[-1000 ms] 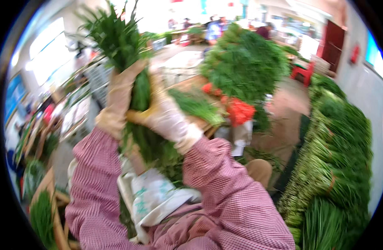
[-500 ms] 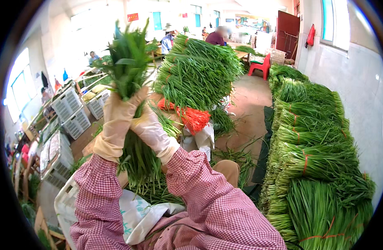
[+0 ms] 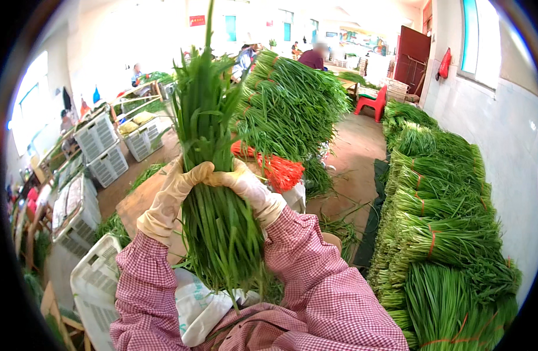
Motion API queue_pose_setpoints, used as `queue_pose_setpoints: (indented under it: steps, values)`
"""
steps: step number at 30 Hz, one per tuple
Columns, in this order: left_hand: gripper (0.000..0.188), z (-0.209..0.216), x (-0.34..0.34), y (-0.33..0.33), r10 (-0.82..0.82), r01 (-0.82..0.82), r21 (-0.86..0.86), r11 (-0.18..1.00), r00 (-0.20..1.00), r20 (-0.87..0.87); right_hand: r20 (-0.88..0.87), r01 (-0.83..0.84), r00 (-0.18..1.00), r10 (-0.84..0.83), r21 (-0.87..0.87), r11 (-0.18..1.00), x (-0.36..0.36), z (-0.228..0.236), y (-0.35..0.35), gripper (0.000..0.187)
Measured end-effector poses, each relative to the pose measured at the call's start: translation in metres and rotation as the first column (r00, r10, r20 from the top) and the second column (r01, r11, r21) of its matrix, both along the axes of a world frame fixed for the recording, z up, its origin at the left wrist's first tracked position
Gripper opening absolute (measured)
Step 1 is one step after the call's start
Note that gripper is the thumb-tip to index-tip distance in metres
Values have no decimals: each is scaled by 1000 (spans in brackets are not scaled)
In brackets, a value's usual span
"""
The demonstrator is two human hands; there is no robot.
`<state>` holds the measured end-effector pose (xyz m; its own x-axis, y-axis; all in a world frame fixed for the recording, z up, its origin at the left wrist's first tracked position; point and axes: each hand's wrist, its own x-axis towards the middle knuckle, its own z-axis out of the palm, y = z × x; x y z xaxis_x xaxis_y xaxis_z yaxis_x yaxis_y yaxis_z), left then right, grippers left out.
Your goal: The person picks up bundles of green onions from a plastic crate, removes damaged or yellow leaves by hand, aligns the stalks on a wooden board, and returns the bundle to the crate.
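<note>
A thick bunch of garlic chives (image 3: 222, 228) stands upright before me, its long flat leaves hanging below my grip and rising above it. My left hand (image 3: 178, 187), in a pale glove, is closed around the bunch's left side. Gloved as well, my right hand (image 3: 245, 186) wraps the right side, and the thumbs meet in front. Fingers behind the leaves are hidden. Just beyond, a high stack of tied chive bundles (image 3: 295, 99) stands beside a bundle of orange-red ties (image 3: 280, 171). A white printed sack (image 3: 201, 307) lies over my lap.
To my right, many tied chive bundles (image 3: 438, 234) are piled along the wall. A white plastic basket (image 3: 96, 281) stands at my left, near a wooden board (image 3: 143, 202). Stacked white crates (image 3: 108, 167), a red chair (image 3: 372, 105) and people at tables are farther off.
My hands have come level, side by side around the bunch, where the left was higher before. The bunch has shifted right and its leaves hang straighter.
</note>
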<state>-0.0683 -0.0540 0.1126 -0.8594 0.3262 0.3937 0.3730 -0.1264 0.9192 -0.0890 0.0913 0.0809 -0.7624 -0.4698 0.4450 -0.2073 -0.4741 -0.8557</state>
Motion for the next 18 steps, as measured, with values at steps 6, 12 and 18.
queue_pose_setpoints:
  steps: [6,12,18]
  values:
    - [62,6,2,-21,-115,118,-117,986,993,34,175,-264,945,277,-98,960,-5,0,-11,36]
    - [58,-7,12,-43,-69,70,-10,997,992,108,326,-518,793,515,-83,851,-22,-18,-41,38]
    - [30,-15,4,-42,202,-205,-92,975,979,-37,-130,-349,917,378,202,915,-75,-46,-64,28]
